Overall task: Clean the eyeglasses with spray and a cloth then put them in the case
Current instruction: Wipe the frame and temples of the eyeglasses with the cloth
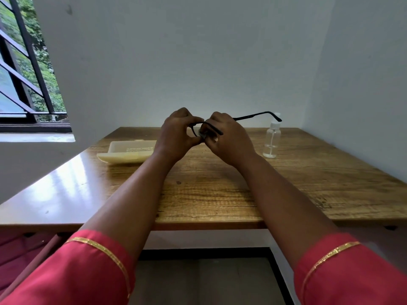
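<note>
Both hands are raised above the middle of the wooden table (220,190), holding black-framed eyeglasses (253,116). My left hand (176,135) pinches the frame at its left side. My right hand (229,139) presses a small grey cloth (202,134) against a lens; most of the cloth is hidden by the fingers. One temple arm sticks out to the right, past the bottle. A clear spray bottle (272,139) stands upright at the right. An open cream eyeglass case (127,151) lies at the left.
White walls close off the table at the back and right. A barred window (24,69) with a sill is at the left. The table's front edge (209,225) is near me, with floor below.
</note>
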